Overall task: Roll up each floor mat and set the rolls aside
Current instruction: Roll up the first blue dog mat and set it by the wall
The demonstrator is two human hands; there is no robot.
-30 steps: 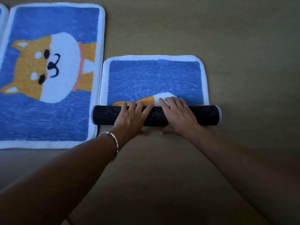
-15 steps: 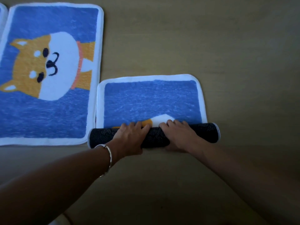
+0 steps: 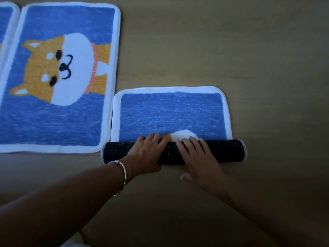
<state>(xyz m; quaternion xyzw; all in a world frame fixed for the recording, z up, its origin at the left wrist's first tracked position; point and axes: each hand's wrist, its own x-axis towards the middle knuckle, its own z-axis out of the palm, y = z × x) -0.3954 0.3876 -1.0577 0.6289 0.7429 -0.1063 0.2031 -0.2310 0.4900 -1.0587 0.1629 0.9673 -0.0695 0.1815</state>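
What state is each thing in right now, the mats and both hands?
Right mat: part-rolled, dark backing outward, far part flat on the floor.
Middle mat: flat, face up, unrolled.
Left mat: flat, mostly out of frame.
Left hand: fingers laid over the roll, pressing.
Right hand: fingers laid over the roll, pressing.
Bracelet: on the left wrist.

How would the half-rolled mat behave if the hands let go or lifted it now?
Probably floppy: the roll curls tightly under the left hand and right hand. Likely to loosen if released, since nothing ties it. The dotted backing suggests grip, so sliding seems unlikely.
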